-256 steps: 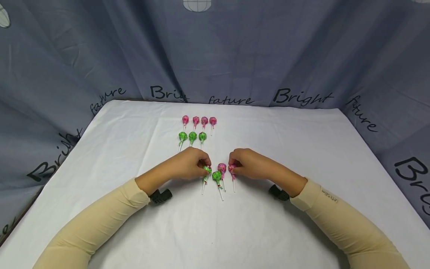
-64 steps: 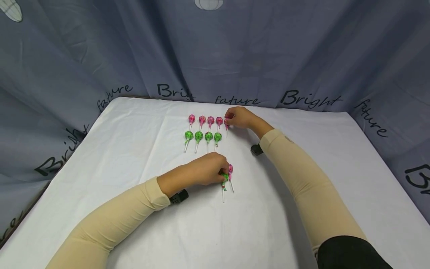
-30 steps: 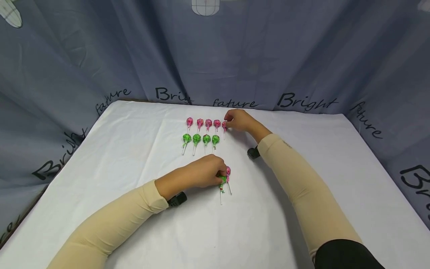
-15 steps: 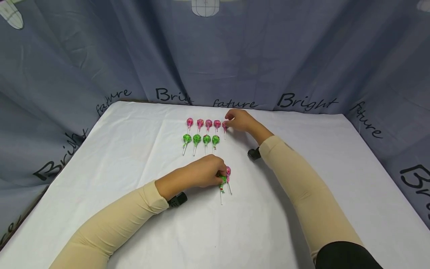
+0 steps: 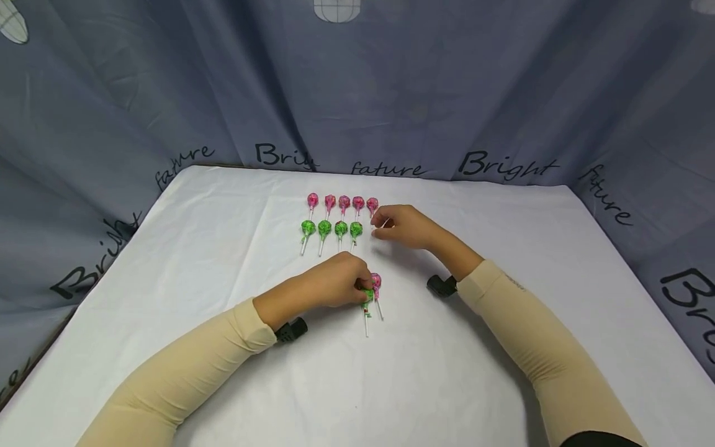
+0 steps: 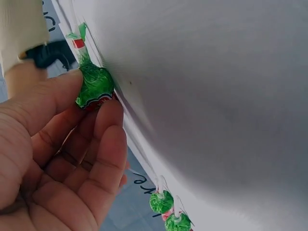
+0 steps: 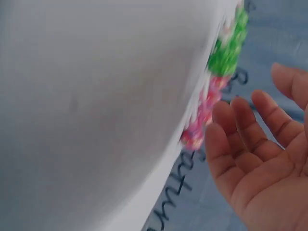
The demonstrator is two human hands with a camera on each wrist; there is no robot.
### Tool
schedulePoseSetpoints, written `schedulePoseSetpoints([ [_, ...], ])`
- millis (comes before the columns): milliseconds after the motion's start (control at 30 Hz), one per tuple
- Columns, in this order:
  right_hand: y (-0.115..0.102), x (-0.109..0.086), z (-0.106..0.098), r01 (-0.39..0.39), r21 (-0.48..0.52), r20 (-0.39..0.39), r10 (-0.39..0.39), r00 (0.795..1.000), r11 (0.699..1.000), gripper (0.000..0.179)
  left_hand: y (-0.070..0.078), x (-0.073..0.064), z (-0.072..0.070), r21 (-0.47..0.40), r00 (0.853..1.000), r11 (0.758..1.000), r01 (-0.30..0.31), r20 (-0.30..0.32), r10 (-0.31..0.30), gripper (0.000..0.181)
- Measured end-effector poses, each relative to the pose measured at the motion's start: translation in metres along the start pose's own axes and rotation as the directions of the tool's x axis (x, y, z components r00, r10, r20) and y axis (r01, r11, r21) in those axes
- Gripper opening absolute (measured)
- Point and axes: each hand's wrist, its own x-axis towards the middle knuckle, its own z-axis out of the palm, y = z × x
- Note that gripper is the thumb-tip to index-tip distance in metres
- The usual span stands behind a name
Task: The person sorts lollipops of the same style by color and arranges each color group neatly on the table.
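Observation:
My left hand [image 5: 335, 280] pinches a green-wrapped lollipop [image 6: 96, 86] by its head between thumb and fingers, the white stick pointing toward me. Close to its right lies a pink lollipop [image 5: 376, 282], its head partly behind my fingers in the head view. My right hand [image 5: 406, 227] holds nothing; thumb and fingers are spread apart in the right wrist view. It hovers just right of the two rows. At the back is a row of pink lollipops [image 5: 344, 202], the rightmost one [image 5: 372, 203] nearest my right fingers. A row of green lollipops [image 5: 341, 228] lies in front of them.
A white cloth [image 5: 268, 385] covers the table, with its far edge against a grey-blue curtain [image 5: 391, 81] bearing black lettering. Dark wrist cameras [image 5: 441, 286] stick out below both wrists, close to the cloth.
The right hand has let go of the rightmost pink lollipop at the back and drawn back toward me. Earlier, a green one joined the front row. The left hand keeps its pinch.

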Motion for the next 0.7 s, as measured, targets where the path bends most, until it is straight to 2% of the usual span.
schedulePoseSetpoints([
  [133, -0.008, -0.022, 0.005, 0.049, 0.031, 0.069, -0.051, 0.996, 0.998, 0.023, -0.002, -0.001, 0.000, -0.008, 1.000, 1.000, 0.000, -0.001, 0.000, 0.010],
  [333, -0.019, -0.043, 0.012, 0.066, 0.027, 0.155, -0.070, 0.985, 0.997, 0.020, -0.004, -0.003, -0.001, -0.011, 1.000, 1.000, -0.018, -0.010, 0.018, 0.008],
  [500, -0.023, -0.052, 0.020, 0.073, 0.035, 0.217, -0.079, 0.973, 0.997, 0.018, -0.002, -0.004, -0.001, -0.019, 1.000, 1.000, -0.013, -0.022, 0.013, 0.006],
  [700, -0.026, -0.053, 0.025, 0.099, 0.031, 0.213, -0.103, 0.972, 0.995, 0.011, -0.001, -0.004, -0.001, -0.023, 1.000, 1.000, -0.006, -0.014, 0.006, 0.008],
])
